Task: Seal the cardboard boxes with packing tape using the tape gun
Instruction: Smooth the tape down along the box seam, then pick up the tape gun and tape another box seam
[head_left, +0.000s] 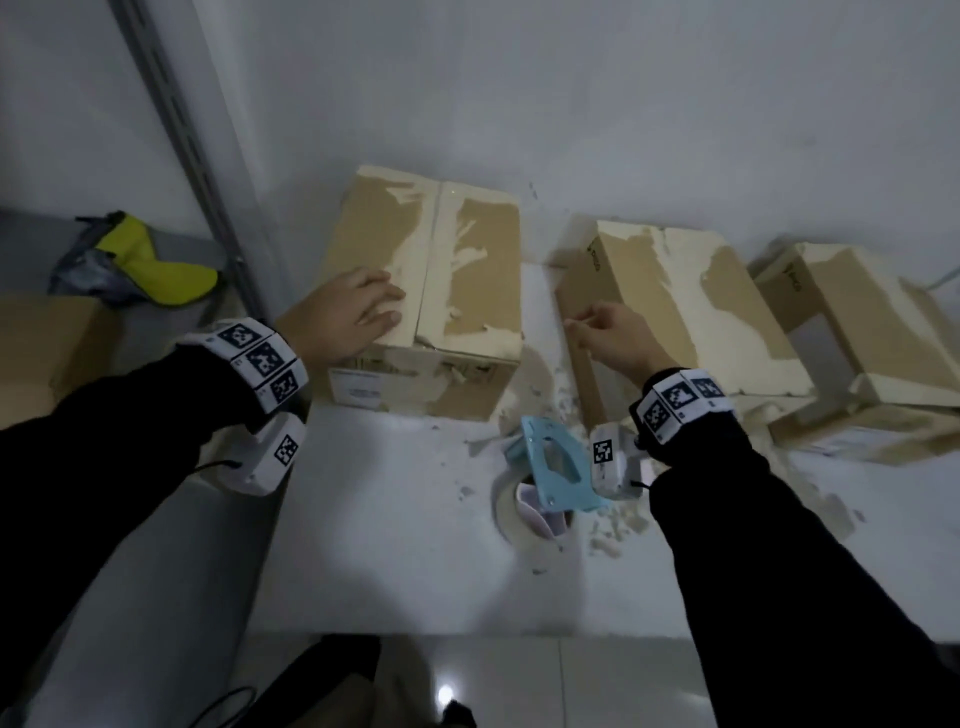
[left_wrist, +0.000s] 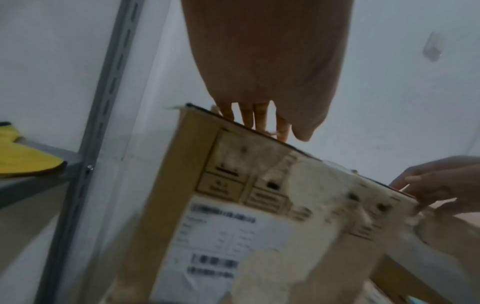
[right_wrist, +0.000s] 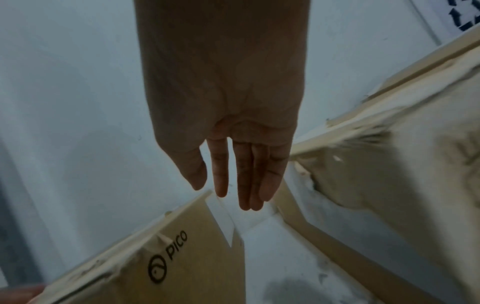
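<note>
Although three boxes stand in a row against the wall, no sealing is under way, since the tape gun (head_left: 558, 465) is left lying untouched on the table (head_left: 395, 545), in front of the gap between the left box (head_left: 431, 280) and the middle box (head_left: 691, 306). The left hand (head_left: 353, 317) is laid flat, fingers straight, on the left box's top near its centre seam. The right hand (head_left: 613, 338) is held empty, fingers loosely extended, beside the middle box. Pale torn residue is seen on all three tops, including the right box (head_left: 872, 322); fresh tape cannot be told. The taping is judged still to be done.
</note>
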